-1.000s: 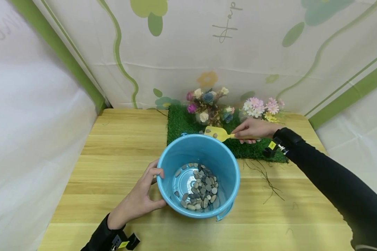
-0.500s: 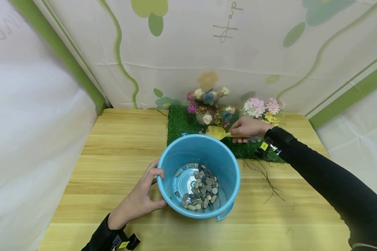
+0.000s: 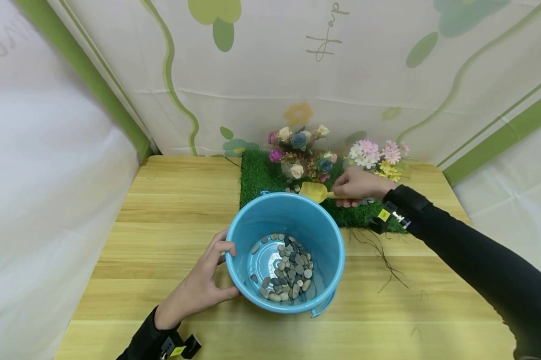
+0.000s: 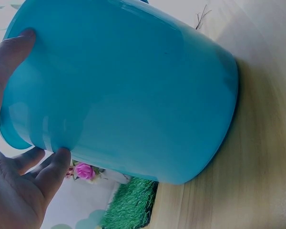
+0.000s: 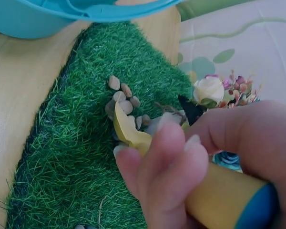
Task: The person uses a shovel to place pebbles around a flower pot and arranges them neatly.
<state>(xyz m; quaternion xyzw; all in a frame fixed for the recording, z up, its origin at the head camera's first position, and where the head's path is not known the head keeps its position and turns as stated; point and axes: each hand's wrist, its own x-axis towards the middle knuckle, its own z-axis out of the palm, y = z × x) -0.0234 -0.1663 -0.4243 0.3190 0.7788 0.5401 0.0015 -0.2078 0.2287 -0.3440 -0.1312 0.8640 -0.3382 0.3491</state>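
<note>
A blue bucket (image 3: 285,300) stands on the table, with grey and tan pebbles (image 3: 293,270) on its floor. My left hand (image 3: 200,285) holds the bucket's left side, a finger over the rim and the thumb against the outer wall. In the left wrist view, the thumb and fingers touch the bucket wall (image 4: 119,90). Behind the bucket, my right hand (image 3: 358,185) grips a yellow toy shovel (image 3: 313,191) by its handle. The right wrist view shows the handle's blue end (image 5: 257,207) and the blade beside loose pebbles (image 5: 126,98). Part of the blade's face is hidden there.
Green artificial turf (image 3: 256,172) lies at the table's back. On it stand a bouquet of roses (image 3: 299,140) and, at right, pink and white flowers (image 3: 369,152). Dark thin strands (image 3: 387,262) lie on the wooden table (image 3: 171,215). A printed curtain (image 3: 261,75) closes the back.
The shovel blade, which bore a few pebbles a second ago, shows none now. My right hand moved left, then slightly back right. The left hand and bucket stay still.
</note>
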